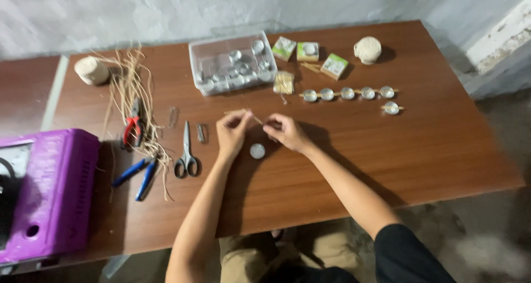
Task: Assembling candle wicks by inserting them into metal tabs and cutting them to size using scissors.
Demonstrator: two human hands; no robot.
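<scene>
Bare forearms, a black short sleeve on the right arm, khaki trousers.

Two bare forearms extended forward and converging, left hand and right hand close together, knuckles up, fingers curled inward in pinch poses, fingertips near each other, right upper arm in dark sleeve.

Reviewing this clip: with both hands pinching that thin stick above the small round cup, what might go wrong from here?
The thin stick, pinched between the left hand and right hand, looks slender and might snap. The loose small round cup lies right beneath the hands; a wrist could knock it away. The scissors lie close by the left hand, so a sideways reach might brush the blades.
</scene>
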